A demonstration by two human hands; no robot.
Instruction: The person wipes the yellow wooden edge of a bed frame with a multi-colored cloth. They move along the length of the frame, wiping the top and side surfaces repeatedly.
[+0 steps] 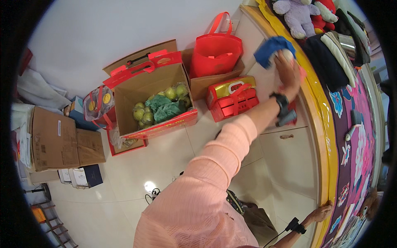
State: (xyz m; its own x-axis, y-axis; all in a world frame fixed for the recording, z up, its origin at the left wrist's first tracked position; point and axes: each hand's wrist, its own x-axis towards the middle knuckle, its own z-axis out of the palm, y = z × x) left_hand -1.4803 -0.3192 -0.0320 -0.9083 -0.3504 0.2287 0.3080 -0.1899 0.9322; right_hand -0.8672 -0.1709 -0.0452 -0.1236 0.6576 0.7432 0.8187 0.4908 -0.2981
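Note:
My left hand (287, 69) reaches out at the upper right, holding a bunched blue cloth (274, 49) beside the wooden edge (305, 90) of a raised platform. A small white item shows at its fingertips. Reddish cloth hangs by the palm and below the wrist; whether it is one piece with the blue I cannot tell. Down at the lower right, my right hand (322, 212) is curled on the platform's edge, over yellow covering (331, 173). Both wrists wear black bands with devices. A patterned purple and pink cover (359, 145) lies on the platform.
An open carton (155, 127) of green fruit stands left of a red bag (215, 52) and a red gift box (232, 100). Brown cartons (55, 139) stand far left. Plush toys (299, 18), folded clothes (328, 62) and a brush-like tool (356, 119) lie on the platform.

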